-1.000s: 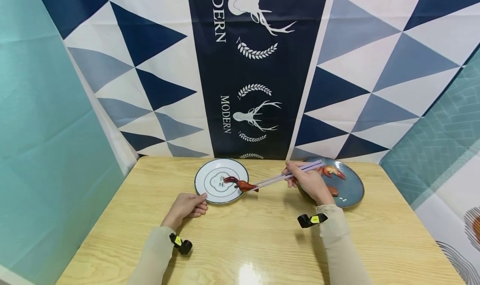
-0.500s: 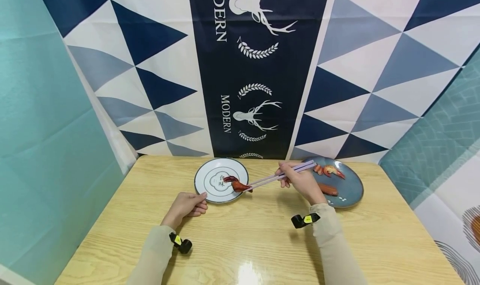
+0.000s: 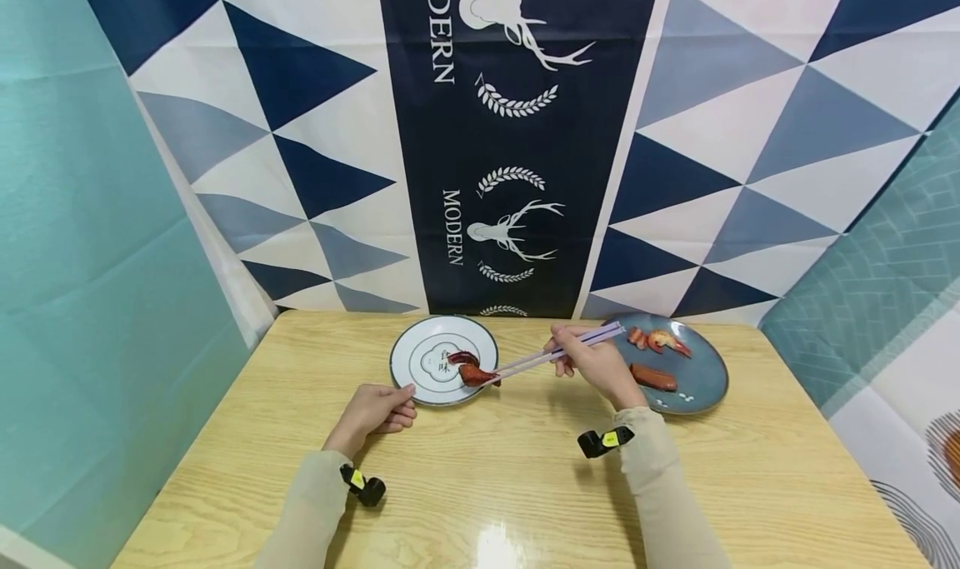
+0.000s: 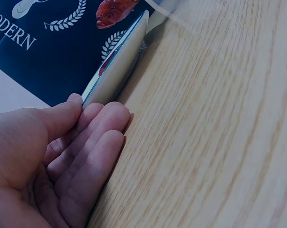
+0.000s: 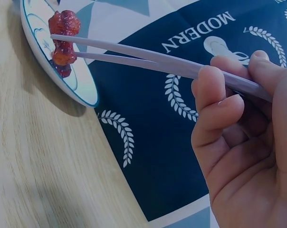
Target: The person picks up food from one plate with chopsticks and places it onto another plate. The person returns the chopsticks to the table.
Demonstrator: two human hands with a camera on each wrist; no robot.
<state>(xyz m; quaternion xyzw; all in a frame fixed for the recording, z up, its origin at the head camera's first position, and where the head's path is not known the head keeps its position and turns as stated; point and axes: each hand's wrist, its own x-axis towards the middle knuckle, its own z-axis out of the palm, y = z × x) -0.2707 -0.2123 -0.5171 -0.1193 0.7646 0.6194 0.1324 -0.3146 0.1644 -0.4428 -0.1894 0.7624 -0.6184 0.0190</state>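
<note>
Shifted left since earlier frame: meat (image 3: 474, 375), chopsticks (image 5: 181, 66), right hand (image 3: 596, 367). Left hand (image 3: 375, 409) pinches white plate (image 3: 408, 361) by near-left rim. Meat over plate's right side, near end between chopstick tips; contact with plate unclear. Probably light, fairly firm, glaze likely slippery; narrow part seems best hold. Right hand grips chopsticks. Farther right, blue plate (image 3: 705, 373) with sausage (image 3: 654, 377), shrimp (image 3: 666, 342).

Place: screened-off dining corner, whether home or recording set unclear | back: creased backdrop (image 3: 517, 148) printed with triangles, stag heads, "MODERN" | left: teal sheet (image 3: 97, 244) | right: patterned hangings (image 3: 877, 227) | surface: wood-grain desk (image 3: 450, 486) | tableware: white plate (image 3: 420, 377), blue plate (image 3: 701, 369) with food (image 3: 654, 377), chopsticks (image 5: 176, 65) | gear: two black wrist cameras (image 3: 592, 444)
</note>
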